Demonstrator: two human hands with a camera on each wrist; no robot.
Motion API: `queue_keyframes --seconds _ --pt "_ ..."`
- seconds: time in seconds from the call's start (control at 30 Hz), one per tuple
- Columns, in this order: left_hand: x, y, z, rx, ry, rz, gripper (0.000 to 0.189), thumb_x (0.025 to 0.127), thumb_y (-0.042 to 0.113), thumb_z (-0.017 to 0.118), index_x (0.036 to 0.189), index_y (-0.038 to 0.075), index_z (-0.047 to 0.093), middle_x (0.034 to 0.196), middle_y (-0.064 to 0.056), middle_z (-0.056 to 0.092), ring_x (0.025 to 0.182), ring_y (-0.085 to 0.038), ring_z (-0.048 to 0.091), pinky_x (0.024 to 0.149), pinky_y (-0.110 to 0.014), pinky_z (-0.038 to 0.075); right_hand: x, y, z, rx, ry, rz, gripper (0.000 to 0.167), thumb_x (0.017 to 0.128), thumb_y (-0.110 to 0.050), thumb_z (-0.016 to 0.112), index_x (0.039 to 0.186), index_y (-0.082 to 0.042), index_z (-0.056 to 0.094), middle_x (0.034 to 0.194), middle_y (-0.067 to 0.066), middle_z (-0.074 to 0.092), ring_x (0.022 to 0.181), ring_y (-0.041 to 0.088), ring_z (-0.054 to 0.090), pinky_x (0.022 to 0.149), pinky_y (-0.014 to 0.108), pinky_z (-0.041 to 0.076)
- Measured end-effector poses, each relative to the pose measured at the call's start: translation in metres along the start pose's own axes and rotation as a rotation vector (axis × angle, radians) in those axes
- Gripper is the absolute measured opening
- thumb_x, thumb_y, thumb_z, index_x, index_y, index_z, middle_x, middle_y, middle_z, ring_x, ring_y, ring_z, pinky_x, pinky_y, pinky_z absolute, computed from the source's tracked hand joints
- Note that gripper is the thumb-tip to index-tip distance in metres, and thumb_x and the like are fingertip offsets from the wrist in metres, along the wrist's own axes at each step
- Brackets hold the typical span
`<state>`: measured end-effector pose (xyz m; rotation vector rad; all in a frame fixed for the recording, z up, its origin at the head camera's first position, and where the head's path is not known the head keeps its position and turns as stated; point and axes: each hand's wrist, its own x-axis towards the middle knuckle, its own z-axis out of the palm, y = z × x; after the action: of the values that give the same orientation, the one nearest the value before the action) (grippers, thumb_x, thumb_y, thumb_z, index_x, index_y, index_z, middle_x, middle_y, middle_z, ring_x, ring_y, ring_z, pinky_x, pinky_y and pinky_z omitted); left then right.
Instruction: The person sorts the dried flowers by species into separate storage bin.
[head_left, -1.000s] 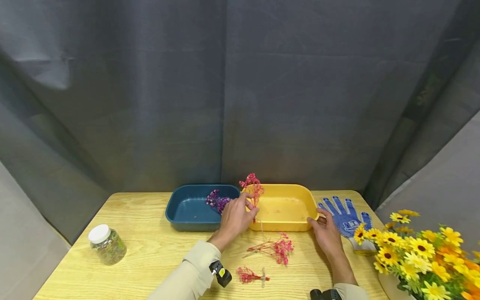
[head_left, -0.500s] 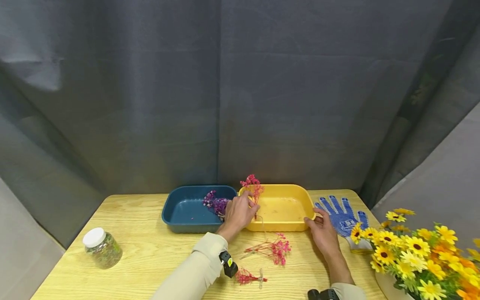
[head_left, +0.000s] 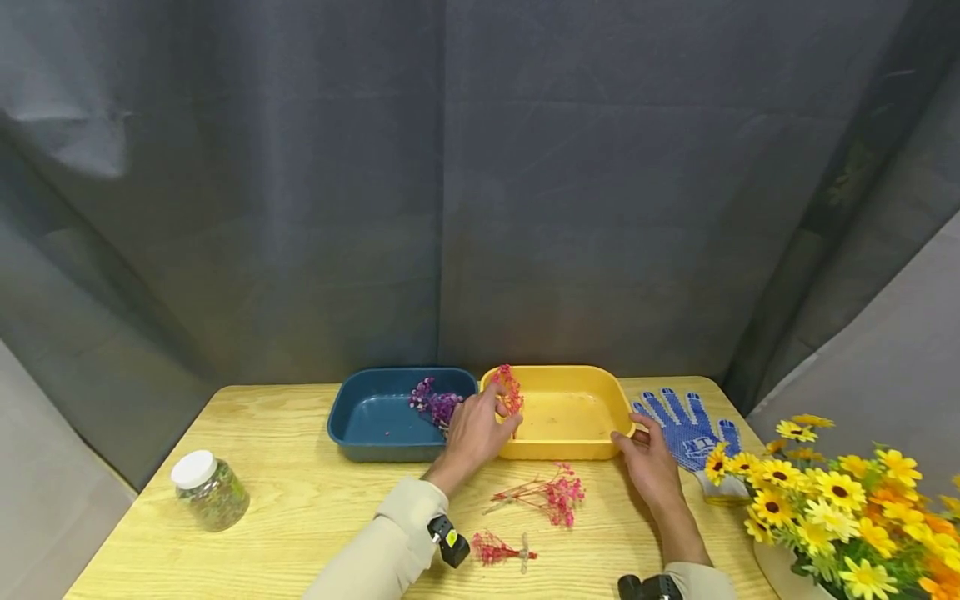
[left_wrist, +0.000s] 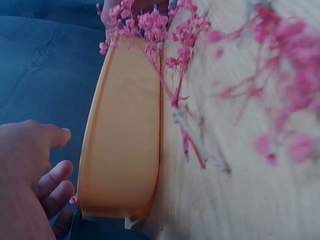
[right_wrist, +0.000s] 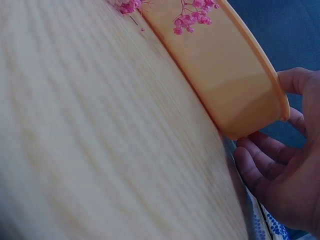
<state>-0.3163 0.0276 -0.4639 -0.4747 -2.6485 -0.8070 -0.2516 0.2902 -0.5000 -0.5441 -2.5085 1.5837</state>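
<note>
At the left end of the yellow tray [head_left: 558, 450], my left hand [head_left: 474, 429] hovers over the rim. Its thumb and fingers [left_wrist: 56, 182] are parted with nothing between them. A pink baby's breath bunch [head_left: 510, 392] is in that end of the tray, partly hidden by the hand. My right hand [head_left: 649, 462] grips the tray's right front corner, thumb and fingers [right_wrist: 265, 155] around it. Two more pink bunches lie on the table before the tray: a larger tied one [head_left: 558, 496] and a smaller tied one [head_left: 495, 550].
A blue tray [head_left: 360, 450] with a purple flower bunch [head_left: 437, 407] adjoins the yellow tray on the left. A white-lidded jar [head_left: 213, 496] stands at left. Right of the trays lie blue dotted gloves [head_left: 686, 433], behind a pot of yellow flowers [head_left: 840, 500].
My left hand has let go of the pink baby's breath bunch, which has dropped lower into the yellow tray. My right hand keeps its grip on the tray corner.
</note>
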Motion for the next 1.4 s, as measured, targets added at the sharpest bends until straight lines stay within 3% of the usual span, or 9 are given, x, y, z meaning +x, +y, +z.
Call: queue_keyframes --seconds 0.17,0.3,0.57,0.73,0.87,1.07,1.23,1.4 --pt "-0.011 -0.002 -0.005 -0.057 -0.003 0.031 0.039 0.084 0.041 0.071 0.115 0.021 0.058 0.086 0.006 0.063 0.069 -0.008 0.051 0.063 -0.023 0.039 0.001 0.000 0.001 0.003 0.003 0.000 0.065 0.095 -0.046 0.055 0.149 -0.021 0.028 0.144 0.018 0.043 0.131 0.035 0.047 0.107 0.050 0.035" --pt "-0.022 -0.004 -0.007 -0.060 -0.003 0.039 0.042 0.084 0.041 0.071 0.119 0.020 0.059 0.088 0.007 0.062 0.070 -0.007 0.049 0.068 -0.024 0.038 0.001 0.001 0.001 0.009 -0.004 0.001 0.067 0.094 -0.049 0.054 0.149 -0.021 0.028 0.145 0.018 0.043 0.131 0.035 0.046 0.107 0.050 0.035" --pt "-0.039 -0.005 -0.010 -0.084 0.041 0.113 0.043 0.082 0.040 0.073 0.118 0.019 0.060 0.093 0.005 0.064 0.076 -0.007 0.052 0.075 -0.030 0.039 0.003 0.000 0.001 0.004 0.005 -0.012 0.066 0.094 -0.049 0.055 0.148 -0.021 0.030 0.142 0.017 0.046 0.126 0.032 0.050 0.102 0.043 0.039" --pt "-0.051 -0.004 -0.010 -0.096 0.035 0.156 0.041 0.083 0.038 0.073 0.116 0.020 0.060 0.093 0.005 0.064 0.080 -0.007 0.054 0.076 -0.029 0.040 0.004 0.001 0.001 0.011 0.003 -0.012 0.063 0.095 -0.045 0.055 0.148 -0.021 0.030 0.142 0.017 0.046 0.124 0.030 0.050 0.098 0.039 0.041" --pt "-0.058 -0.003 -0.010 -0.105 0.007 0.169 0.041 0.083 0.038 0.073 0.118 0.021 0.059 0.096 0.007 0.064 0.082 -0.008 0.056 0.075 -0.027 0.039 0.004 0.001 0.000 0.025 0.003 -0.015 0.064 0.095 -0.045 0.055 0.149 -0.020 0.029 0.143 0.018 0.045 0.125 0.031 0.049 0.100 0.041 0.041" --pt "-0.068 -0.005 -0.009 -0.128 -0.058 0.150 0.041 0.085 0.037 0.072 0.120 0.020 0.059 0.100 0.005 0.066 0.082 -0.009 0.060 0.075 -0.026 0.037 0.003 0.001 0.001 0.008 0.005 -0.013 0.064 0.095 -0.046 0.054 0.148 -0.020 0.030 0.142 0.017 0.046 0.125 0.031 0.051 0.095 0.034 0.043" --pt "-0.075 -0.010 -0.007 -0.158 -0.129 0.121 0.040 0.085 0.034 0.072 0.120 0.020 0.060 0.099 0.008 0.064 0.081 -0.010 0.059 0.072 -0.023 0.035 0.002 0.001 0.002 0.018 -0.004 -0.007 0.066 0.095 -0.048 0.054 0.149 -0.020 0.028 0.143 0.018 0.044 0.129 0.034 0.049 0.103 0.045 0.041" --pt "-0.080 -0.015 -0.003 -0.164 -0.190 0.135 0.037 0.084 0.034 0.073 0.116 0.020 0.061 0.095 0.009 0.063 0.079 -0.007 0.060 0.075 -0.024 0.040 0.001 0.002 0.002 0.027 -0.006 0.004 0.067 0.095 -0.047 0.054 0.150 -0.021 0.027 0.145 0.018 0.042 0.130 0.034 0.045 0.107 0.049 0.037"
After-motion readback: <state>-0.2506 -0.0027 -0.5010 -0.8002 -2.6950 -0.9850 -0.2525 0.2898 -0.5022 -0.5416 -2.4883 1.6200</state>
